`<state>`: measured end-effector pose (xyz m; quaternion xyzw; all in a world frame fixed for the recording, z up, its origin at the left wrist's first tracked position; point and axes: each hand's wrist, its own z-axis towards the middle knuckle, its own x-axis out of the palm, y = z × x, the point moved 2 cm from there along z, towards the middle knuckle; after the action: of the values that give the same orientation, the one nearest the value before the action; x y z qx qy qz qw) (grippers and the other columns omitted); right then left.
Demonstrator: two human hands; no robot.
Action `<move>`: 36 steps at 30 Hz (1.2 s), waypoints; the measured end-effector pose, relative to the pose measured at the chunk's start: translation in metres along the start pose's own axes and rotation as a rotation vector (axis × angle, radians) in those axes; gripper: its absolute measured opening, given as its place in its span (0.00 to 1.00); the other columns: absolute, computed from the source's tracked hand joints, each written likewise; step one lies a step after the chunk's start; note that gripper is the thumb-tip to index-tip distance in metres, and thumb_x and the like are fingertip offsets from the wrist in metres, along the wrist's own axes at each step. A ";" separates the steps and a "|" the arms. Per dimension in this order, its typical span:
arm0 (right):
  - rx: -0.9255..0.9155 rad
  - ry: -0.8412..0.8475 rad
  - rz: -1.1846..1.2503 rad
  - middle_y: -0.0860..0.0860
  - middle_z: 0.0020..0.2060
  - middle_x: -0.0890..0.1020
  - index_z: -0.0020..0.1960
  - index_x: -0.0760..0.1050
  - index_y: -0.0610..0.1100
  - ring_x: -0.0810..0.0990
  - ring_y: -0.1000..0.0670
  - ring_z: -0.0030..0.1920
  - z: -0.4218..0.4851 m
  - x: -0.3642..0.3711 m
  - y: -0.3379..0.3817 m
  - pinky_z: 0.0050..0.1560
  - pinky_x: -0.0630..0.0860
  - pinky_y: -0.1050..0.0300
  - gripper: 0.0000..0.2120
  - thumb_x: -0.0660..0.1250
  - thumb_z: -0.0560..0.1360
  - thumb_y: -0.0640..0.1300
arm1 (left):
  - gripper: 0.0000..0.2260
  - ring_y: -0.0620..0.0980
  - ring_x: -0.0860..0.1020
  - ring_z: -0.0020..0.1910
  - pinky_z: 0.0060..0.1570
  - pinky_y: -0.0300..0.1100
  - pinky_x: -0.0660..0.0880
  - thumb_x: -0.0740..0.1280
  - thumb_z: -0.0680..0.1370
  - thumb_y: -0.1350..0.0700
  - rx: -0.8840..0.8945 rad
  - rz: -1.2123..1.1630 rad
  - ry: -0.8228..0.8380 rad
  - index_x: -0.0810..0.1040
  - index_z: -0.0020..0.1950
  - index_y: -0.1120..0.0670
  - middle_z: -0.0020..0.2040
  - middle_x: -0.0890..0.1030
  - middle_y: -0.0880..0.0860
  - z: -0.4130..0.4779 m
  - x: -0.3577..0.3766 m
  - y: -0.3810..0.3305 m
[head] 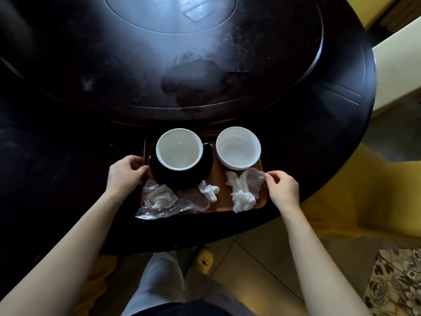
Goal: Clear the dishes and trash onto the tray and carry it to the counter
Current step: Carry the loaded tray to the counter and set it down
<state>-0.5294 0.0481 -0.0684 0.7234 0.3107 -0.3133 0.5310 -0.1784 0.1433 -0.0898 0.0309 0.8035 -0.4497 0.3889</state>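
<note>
A brown wooden tray point(224, 192) lies on the near edge of the dark round table point(68, 133). On it a white bowl point(179, 149) sits in a black dish point(182, 176) at the left, and a second white bowl point(238, 147) stands at the right. Crumpled white tissues point(242, 199) and clear plastic wrappers point(159, 201) lie along the tray's near side. My left hand point(126, 173) is curled on the tray's left rim. My right hand point(282, 188) touches the right rim, its fingertips pinched at a clear wrapper point(254, 181).
A raised turntable point(159, 53) fills the table's middle. Yellow-covered chairs point(364, 201) stand close on the right. Tiled floor, my legs and a yellow slipper point(205, 258) are below the table edge. A patterned cloth point(396, 283) is at the lower right.
</note>
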 end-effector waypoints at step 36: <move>0.266 -0.153 0.259 0.47 0.43 0.77 0.53 0.76 0.37 0.75 0.48 0.45 -0.136 0.044 -0.031 0.43 0.69 0.57 0.10 0.66 0.76 0.43 | 0.12 0.55 0.80 0.53 0.52 0.44 0.72 0.69 0.72 0.59 0.274 0.215 0.125 0.80 0.55 0.58 0.51 0.83 0.58 0.011 -0.016 0.000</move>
<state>-0.5101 0.1913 -0.0880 0.7950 0.1298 -0.3349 0.4888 -0.1607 0.1400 -0.0830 0.1973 0.7493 -0.5081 0.3761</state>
